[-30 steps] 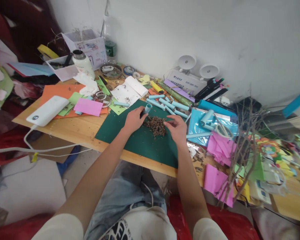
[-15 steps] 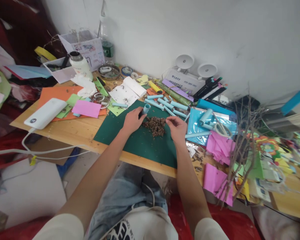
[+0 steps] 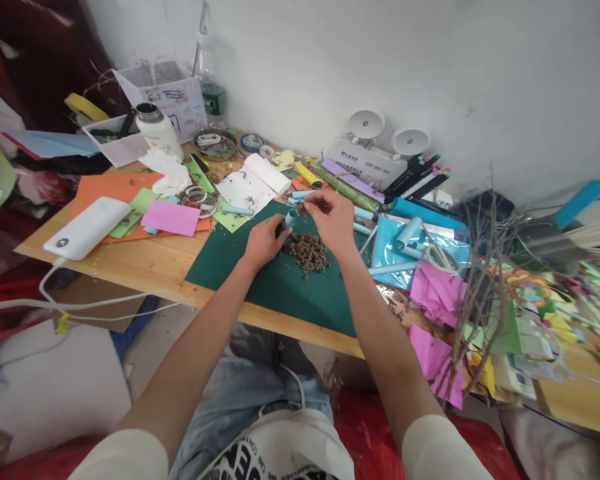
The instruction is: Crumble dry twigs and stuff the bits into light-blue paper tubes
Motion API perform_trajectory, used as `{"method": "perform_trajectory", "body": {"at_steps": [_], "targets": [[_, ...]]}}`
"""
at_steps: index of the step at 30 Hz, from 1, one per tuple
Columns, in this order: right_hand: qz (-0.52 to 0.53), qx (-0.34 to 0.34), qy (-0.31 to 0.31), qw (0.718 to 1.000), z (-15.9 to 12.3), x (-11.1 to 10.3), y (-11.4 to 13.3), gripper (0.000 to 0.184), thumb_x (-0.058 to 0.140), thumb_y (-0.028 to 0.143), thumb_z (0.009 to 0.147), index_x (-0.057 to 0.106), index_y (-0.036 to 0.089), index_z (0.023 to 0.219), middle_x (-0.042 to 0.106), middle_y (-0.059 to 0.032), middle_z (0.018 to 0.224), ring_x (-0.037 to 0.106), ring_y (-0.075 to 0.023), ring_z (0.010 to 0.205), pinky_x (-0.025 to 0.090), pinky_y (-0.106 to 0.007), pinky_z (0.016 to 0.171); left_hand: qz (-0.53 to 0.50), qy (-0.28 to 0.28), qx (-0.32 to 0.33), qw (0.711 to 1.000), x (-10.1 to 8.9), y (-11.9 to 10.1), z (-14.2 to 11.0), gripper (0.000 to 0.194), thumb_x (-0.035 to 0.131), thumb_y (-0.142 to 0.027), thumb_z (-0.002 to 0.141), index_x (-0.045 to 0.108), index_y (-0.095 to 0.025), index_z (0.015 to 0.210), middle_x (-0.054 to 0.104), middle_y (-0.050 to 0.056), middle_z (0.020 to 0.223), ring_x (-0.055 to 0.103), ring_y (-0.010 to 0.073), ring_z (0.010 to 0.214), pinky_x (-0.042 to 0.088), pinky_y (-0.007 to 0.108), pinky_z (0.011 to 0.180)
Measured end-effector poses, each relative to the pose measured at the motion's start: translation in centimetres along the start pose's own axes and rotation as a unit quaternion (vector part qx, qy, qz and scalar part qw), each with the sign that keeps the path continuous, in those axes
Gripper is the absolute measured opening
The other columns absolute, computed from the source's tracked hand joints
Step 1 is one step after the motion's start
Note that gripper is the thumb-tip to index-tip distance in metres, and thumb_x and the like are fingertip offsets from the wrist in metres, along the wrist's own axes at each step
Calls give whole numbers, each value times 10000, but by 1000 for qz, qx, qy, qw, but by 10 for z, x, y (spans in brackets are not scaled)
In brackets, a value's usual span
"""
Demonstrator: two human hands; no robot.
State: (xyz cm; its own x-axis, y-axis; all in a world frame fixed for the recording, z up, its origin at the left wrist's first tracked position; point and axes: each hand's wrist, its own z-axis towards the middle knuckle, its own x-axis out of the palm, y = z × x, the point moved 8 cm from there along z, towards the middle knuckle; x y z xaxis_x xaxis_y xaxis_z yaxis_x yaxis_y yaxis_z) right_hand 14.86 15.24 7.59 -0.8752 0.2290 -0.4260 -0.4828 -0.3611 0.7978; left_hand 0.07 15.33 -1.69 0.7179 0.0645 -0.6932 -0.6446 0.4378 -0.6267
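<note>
My left hand [image 3: 265,239] is closed around a short blue paper tube [image 3: 291,217], which stands upright with its open end facing up. Just right of the tube's mouth, my right hand [image 3: 333,217] pinches with thumb and forefinger; a few dark brown bits seem to show at its fingertips. Below both hands, a loose pile of brown crumbly bits [image 3: 308,253] lies on a green mat [image 3: 300,297]. More blue paper tubes [image 3: 364,213] lie behind my right hand, partly hidden by it.
Left are a white power bank [image 3: 87,227] with a cable, pink paper [image 3: 171,218] and a white bottle [image 3: 159,130]. At right lie a blue plastic packet [image 3: 387,257], scissors [image 3: 441,259], pink crepe paper [image 3: 437,293] and upright dry twigs [image 3: 485,300]. A white twin-lamp light [image 3: 367,160] stands by the wall.
My right hand has moved from the right edge of the brown pile up and left, close to the tube's mouth. My left hand keeps its hold on the tube.
</note>
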Motion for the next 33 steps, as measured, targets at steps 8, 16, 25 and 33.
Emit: {"method": "perform_trajectory", "body": {"at_steps": [8,16,25,33], "targets": [[-86,-39,60,994,-3,20,2,96,604,137,800,667,190,849,681,-30,850,623,-169,749,509,-318,742,-3,6,-4,1000,2,2,1,138,556,-350,904,574,-224,955,663,39,860,600,198,774,416,289,684],[-177,-78,135,972,-12,31,1,135,651,242,845,708,181,951,632,-79,970,594,-205,809,494,-365,789,0,-2,2,1000,1,0,1,152,537,-352,916,573,-217,975,667,45,873,590,195,762,391,284,664],[-229,-105,163,954,-10,28,8,271,459,177,936,716,208,1013,651,-87,990,586,-245,963,453,-384,887,8,1,-3,1000,1,2,0,142,551,-364,909,559,-223,924,653,35,844,587,195,746,395,289,662],[-223,-120,177,951,-2,20,14,303,441,126,905,726,183,992,636,-106,1000,592,-246,935,451,-389,858,0,2,-6,1000,1,2,0,162,548,-375,908,575,-219,945,652,39,837,588,194,750,401,287,673]]}}
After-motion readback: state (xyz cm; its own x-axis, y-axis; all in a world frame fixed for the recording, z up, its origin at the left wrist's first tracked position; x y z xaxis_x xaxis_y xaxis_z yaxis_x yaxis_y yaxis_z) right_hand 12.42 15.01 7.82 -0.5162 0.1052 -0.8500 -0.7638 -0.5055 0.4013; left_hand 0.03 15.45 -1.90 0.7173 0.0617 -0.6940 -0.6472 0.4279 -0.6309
